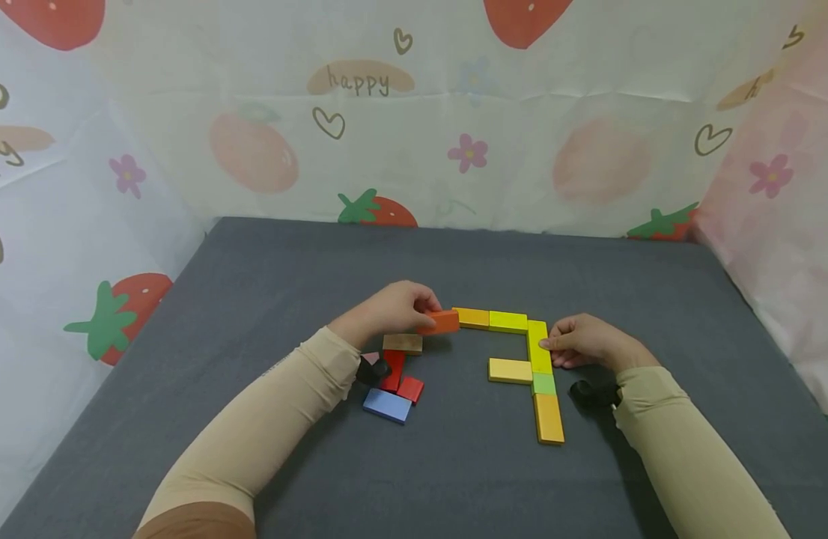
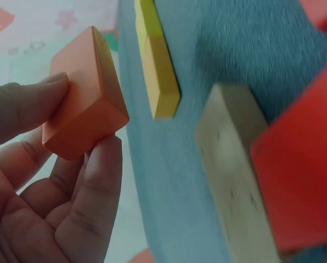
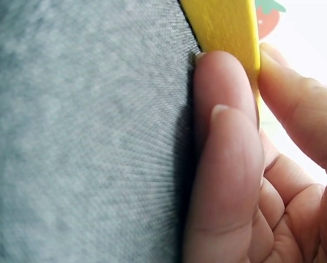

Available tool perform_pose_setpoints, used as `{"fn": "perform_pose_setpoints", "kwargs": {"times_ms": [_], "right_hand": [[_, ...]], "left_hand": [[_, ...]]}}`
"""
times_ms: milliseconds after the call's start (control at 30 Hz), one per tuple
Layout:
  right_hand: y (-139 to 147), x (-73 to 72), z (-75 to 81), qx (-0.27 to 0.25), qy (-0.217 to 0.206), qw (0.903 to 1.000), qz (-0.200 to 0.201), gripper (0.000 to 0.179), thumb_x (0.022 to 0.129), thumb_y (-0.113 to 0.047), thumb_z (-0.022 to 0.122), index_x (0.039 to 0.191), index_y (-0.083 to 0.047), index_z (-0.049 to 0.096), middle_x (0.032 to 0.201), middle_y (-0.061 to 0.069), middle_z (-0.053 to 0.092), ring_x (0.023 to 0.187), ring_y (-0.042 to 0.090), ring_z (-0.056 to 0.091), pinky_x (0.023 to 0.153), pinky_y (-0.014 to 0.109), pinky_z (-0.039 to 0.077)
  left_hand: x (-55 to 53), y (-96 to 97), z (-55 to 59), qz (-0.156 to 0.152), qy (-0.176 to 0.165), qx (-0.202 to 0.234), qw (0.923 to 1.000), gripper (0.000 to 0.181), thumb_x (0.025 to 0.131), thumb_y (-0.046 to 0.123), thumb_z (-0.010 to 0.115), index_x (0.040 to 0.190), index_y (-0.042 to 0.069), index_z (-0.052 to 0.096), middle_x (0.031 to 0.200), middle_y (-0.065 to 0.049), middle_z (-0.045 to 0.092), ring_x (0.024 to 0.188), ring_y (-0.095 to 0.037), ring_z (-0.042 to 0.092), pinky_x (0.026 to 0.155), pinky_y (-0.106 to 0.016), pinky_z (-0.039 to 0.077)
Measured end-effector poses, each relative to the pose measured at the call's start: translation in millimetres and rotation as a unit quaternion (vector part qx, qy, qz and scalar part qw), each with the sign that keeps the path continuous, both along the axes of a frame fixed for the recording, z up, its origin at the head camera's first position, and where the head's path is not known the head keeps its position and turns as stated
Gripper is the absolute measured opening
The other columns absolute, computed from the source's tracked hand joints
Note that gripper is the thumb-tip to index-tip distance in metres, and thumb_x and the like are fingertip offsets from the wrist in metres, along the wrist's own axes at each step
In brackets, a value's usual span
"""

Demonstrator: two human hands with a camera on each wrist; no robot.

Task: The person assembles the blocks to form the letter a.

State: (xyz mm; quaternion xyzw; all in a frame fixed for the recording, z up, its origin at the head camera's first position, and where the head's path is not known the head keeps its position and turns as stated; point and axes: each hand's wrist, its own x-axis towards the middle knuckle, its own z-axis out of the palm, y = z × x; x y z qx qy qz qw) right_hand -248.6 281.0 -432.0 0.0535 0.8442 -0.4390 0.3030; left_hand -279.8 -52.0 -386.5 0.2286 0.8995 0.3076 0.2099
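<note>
My left hand (image 1: 402,305) holds an orange rectangular block (image 2: 81,98) between thumb and fingers, raised off the cloth in the left wrist view. In the head view its right end meets the left end of the row, a yellow-orange block (image 1: 472,319). A bright yellow block (image 1: 508,322) continues that row to the corner. My right hand (image 1: 585,342) pinches the edge of a long yellow block (image 1: 538,352), thumb on top and fingertips along its side. Below it come a green block (image 1: 543,384) and another yellow-orange block (image 1: 549,419); a pale yellow block (image 1: 510,370) juts out leftward.
Beside my left wrist lie a wooden block (image 1: 403,344), a red block (image 1: 392,370), a smaller red block (image 1: 411,389), a blue block (image 1: 387,405) and a partly hidden pink piece. Dark grey cloth (image 1: 306,464) covers the table, with printed curtains (image 1: 414,135) around it.
</note>
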Motion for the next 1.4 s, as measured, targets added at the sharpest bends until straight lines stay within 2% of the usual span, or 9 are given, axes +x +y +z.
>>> {"fn": "perform_pose_setpoints", "kwargs": {"times_ms": [200, 500, 800, 1100, 1400], "right_hand": [[-0.8, -0.2, -0.2, 0.000, 0.001, 1.0000, 0.003, 0.021, 0.094, -0.027, 0.065, 0.080, -0.011, 0.062, 0.069, -0.003, 0.062, 0.064, 0.009, 0.061, 0.063, 0.023, 0.053], [0.1, -1.2, -1.9, 0.009, 0.006, 0.9999, 0.003, 0.022, 0.094, -0.029, 0.065, 0.080, -0.011, 0.063, 0.069, -0.003, 0.062, 0.064, 0.009, 0.061, 0.064, 0.023, 0.054], [0.2, -0.5, -1.4, 0.007, 0.008, 0.9999, 0.004, 0.022, 0.094, -0.028, 0.065, 0.081, -0.011, 0.063, 0.069, -0.003, 0.062, 0.064, 0.009, 0.061, 0.064, 0.023, 0.053], [-0.4, -0.5, -1.3, -0.002, 0.004, 1.0000, -0.001, 0.021, 0.094, -0.026, 0.064, 0.081, -0.011, 0.063, 0.069, -0.003, 0.062, 0.063, 0.009, 0.061, 0.064, 0.023, 0.053], [-0.2, -1.0, -1.5, -0.003, 0.006, 1.0000, -0.003, 0.021, 0.094, -0.027, 0.065, 0.081, -0.011, 0.063, 0.068, -0.004, 0.062, 0.063, 0.008, 0.061, 0.063, 0.022, 0.054]], "left_hand": [[6.0, 15.0, -4.5, -0.024, -0.012, -0.011, 0.9996, 0.015, 0.091, 0.017, 0.069, 0.105, 0.013, 0.069, 0.100, -0.003, 0.067, 0.089, -0.018, 0.057, 0.085, -0.031, 0.049], [11.3, 29.3, -13.0, -0.046, -0.040, -0.023, 0.9979, 0.012, 0.090, 0.016, 0.069, 0.102, 0.014, 0.069, 0.092, -0.001, 0.064, 0.083, -0.018, 0.055, 0.074, -0.027, 0.046], [16.8, 38.7, -21.2, -0.081, -0.034, -0.047, 0.9950, 0.012, 0.089, 0.016, 0.070, 0.101, 0.013, 0.070, 0.091, 0.001, 0.064, 0.081, -0.013, 0.053, 0.072, -0.024, 0.043], [19.9, 45.4, -25.2, -0.096, -0.042, -0.069, 0.9921, 0.013, 0.090, 0.013, 0.068, 0.102, 0.012, 0.071, 0.095, -0.001, 0.068, 0.079, -0.011, 0.055, 0.073, -0.023, 0.045], [21.0, 50.1, -25.7, -0.099, -0.026, -0.105, 0.9892, 0.015, 0.093, 0.015, 0.065, 0.107, 0.013, 0.071, 0.103, -0.002, 0.070, 0.083, -0.012, 0.056, 0.077, -0.026, 0.047]]}}
